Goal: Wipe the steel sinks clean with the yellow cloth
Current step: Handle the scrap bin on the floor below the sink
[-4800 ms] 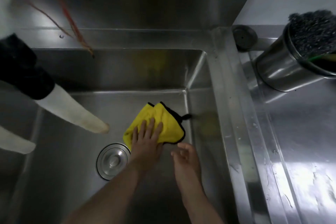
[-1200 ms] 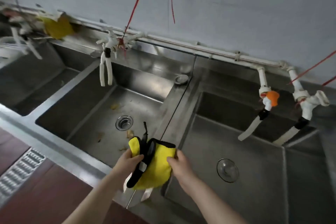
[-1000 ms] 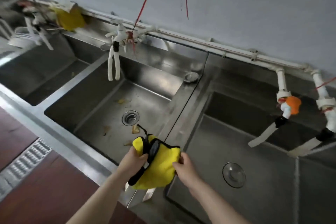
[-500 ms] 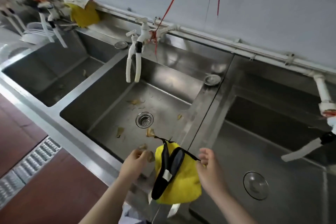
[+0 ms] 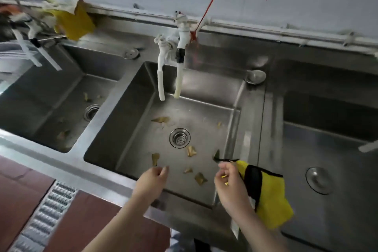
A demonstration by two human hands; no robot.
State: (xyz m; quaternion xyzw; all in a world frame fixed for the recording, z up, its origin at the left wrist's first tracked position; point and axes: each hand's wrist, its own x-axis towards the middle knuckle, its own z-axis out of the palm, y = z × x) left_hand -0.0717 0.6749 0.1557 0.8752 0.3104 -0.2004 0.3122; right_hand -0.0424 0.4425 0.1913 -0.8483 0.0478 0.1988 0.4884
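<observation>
Clearly the wiping is only partly done, judging by how the basins look. The right sink (image 5: 331, 149) has a bare floor with its round drain cover (image 5: 318, 179) in place and no scraps showing, so it looks finished. The middle sink (image 5: 131, 120) is dirty: yellowish scraps (image 5: 191, 151) lie scattered around its open drain (image 5: 179, 137), some close to the near wall. The left sink (image 5: 41, 96) also holds a few scraps near its drain. So two basins appear to be left.

The yellow cloth (image 5: 270, 196), edged in black, hangs over the divider between the middle and right sinks, just above the front rim. The right hand (image 5: 229, 182) holds it, fingers curled and pinching its upper edge near the black loop; motion blur hides exactly how. The left hand (image 5: 152, 178) holds nothing, its fingers loosely curled over the near edge of the middle sink, just above the scraps.
</observation>
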